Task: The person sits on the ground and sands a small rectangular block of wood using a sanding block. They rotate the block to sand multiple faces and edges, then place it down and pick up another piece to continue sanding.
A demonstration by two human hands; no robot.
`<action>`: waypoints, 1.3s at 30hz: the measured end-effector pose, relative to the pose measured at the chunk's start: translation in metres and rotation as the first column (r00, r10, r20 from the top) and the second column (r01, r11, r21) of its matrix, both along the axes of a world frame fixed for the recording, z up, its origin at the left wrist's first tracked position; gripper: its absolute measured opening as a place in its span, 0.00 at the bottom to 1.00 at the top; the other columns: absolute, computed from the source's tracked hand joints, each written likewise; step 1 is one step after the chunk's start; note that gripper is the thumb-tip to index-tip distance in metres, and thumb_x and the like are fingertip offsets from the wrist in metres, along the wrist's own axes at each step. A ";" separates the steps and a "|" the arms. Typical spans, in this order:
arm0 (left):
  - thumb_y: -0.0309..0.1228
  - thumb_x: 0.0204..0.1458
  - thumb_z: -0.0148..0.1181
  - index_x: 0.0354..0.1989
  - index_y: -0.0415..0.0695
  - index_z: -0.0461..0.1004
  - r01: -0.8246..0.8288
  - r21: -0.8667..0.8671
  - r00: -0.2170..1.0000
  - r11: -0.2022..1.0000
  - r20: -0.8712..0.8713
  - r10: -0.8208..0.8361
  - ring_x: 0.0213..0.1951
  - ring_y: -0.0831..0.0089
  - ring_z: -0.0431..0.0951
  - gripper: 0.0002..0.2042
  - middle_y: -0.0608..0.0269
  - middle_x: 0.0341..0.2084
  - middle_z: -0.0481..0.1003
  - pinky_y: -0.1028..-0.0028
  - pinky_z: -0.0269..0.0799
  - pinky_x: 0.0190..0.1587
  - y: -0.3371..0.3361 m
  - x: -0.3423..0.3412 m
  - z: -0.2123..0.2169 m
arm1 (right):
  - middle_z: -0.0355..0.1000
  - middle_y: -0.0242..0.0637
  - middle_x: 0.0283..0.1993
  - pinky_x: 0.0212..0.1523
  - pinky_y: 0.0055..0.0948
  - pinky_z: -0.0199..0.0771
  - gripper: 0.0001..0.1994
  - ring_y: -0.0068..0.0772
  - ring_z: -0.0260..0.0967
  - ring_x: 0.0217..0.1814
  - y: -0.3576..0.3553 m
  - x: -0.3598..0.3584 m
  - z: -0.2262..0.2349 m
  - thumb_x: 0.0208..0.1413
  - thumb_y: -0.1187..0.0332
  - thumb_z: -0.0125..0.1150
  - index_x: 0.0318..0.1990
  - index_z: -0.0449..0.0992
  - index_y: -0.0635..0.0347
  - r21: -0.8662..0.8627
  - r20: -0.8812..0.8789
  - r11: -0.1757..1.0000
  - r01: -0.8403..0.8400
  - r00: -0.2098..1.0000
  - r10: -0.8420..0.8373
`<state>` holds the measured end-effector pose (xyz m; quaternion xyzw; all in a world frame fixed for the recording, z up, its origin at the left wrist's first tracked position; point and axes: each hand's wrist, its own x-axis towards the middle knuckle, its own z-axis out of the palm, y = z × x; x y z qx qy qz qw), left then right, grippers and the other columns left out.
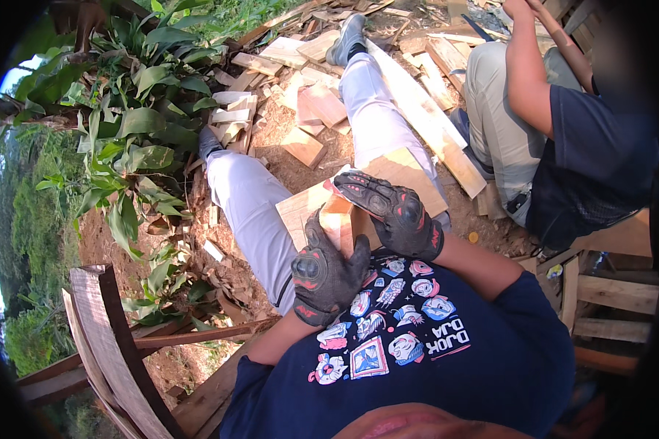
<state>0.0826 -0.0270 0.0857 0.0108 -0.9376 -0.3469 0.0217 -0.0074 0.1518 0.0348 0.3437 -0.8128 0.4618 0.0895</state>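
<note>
My left hand (328,272), in a black glove with red marks, grips a pale wooden block (337,222) from the near side, thumb and fingers apart around it. Over the block's top edge lies my right hand (397,216), gloved alike, its fingers long and pressed together. A small pale piece with a reddish edge shows at its fingertips; what it is I cannot make out. Beneath the hands, flat wooden boards rest across my thighs, one board (298,211) to the left and another board (411,173) to the right.
Wood offcuts (321,104) and shavings litter the ground between my legs. A long plank (426,117) lies beyond my right leg. Close on the right sits another person (556,124). Leafy plants (143,121) stand at left, with weathered timber (117,344) nearer me.
</note>
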 end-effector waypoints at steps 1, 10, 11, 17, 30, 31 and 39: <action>0.40 0.61 0.71 0.74 0.29 0.57 -0.002 0.015 0.999 1.000 0.043 0.002 0.36 0.39 0.87 0.41 0.34 0.40 0.82 0.49 0.82 0.40 0.001 -0.001 0.005 | 0.80 0.44 0.71 0.71 0.44 0.80 0.29 0.51 0.79 0.71 0.004 -0.009 -0.016 0.63 0.83 0.54 0.72 0.77 0.58 0.005 0.016 1.000 0.003 1.000 -0.003; 0.41 0.60 0.72 0.72 0.29 0.59 -0.004 0.038 1.000 0.999 0.018 0.003 0.37 0.39 0.87 0.40 0.33 0.41 0.82 0.48 0.82 0.40 -0.005 -0.001 -0.009 | 0.80 0.47 0.69 0.71 0.47 0.80 0.30 0.51 0.78 0.72 0.003 -0.003 -0.001 0.60 0.84 0.55 0.71 0.77 0.59 0.021 0.016 0.999 -0.026 1.000 0.026; 0.41 0.60 0.72 0.72 0.29 0.59 -0.004 0.043 1.000 0.999 -0.018 0.005 0.38 0.39 0.87 0.40 0.34 0.41 0.82 0.47 0.82 0.40 -0.005 -0.003 -0.014 | 0.80 0.47 0.69 0.71 0.47 0.80 0.30 0.51 0.77 0.72 0.005 -0.011 -0.023 0.60 0.84 0.55 0.71 0.77 0.59 0.036 0.048 0.999 0.000 0.999 -0.002; 0.42 0.59 0.73 0.70 0.32 0.61 -0.042 0.072 0.999 0.997 0.012 0.041 0.39 0.38 0.87 0.38 0.35 0.41 0.82 0.47 0.82 0.42 -0.004 -0.005 -0.004 | 0.80 0.45 0.70 0.69 0.44 0.82 0.29 0.50 0.80 0.70 -0.009 0.010 0.024 0.61 0.81 0.58 0.72 0.78 0.57 0.029 -0.069 0.999 -0.022 0.997 0.024; 0.36 0.65 0.69 0.65 0.30 0.64 -0.071 0.120 0.993 0.990 0.101 0.059 0.39 0.41 0.85 0.30 0.39 0.38 0.81 0.51 0.80 0.44 -0.003 -0.010 0.008 | 0.79 0.49 0.70 0.73 0.47 0.78 0.31 0.51 0.77 0.73 0.001 -0.025 -0.045 0.63 0.80 0.58 0.75 0.75 0.55 0.074 -0.010 0.997 0.013 1.000 -0.012; 0.36 0.65 0.69 0.65 0.30 0.64 -0.100 0.140 0.981 0.985 0.182 0.074 0.41 0.41 0.85 0.29 0.39 0.40 0.81 0.51 0.80 0.44 -0.005 -0.012 0.009 | 0.79 0.49 0.69 0.73 0.47 0.78 0.31 0.52 0.77 0.73 0.003 -0.029 -0.062 0.63 0.80 0.58 0.75 0.75 0.55 0.138 0.029 0.987 0.078 0.996 -0.083; 0.43 0.63 0.70 0.65 0.29 0.65 0.011 0.058 0.984 0.998 -0.180 0.000 0.38 0.39 0.86 0.33 0.35 0.39 0.82 0.49 0.81 0.41 -0.014 -0.002 -0.021 | 0.77 0.44 0.74 0.75 0.47 0.76 0.35 0.50 0.76 0.75 -0.014 0.004 0.008 0.59 0.82 0.56 0.77 0.72 0.58 -0.002 -0.121 0.995 -0.101 0.988 0.100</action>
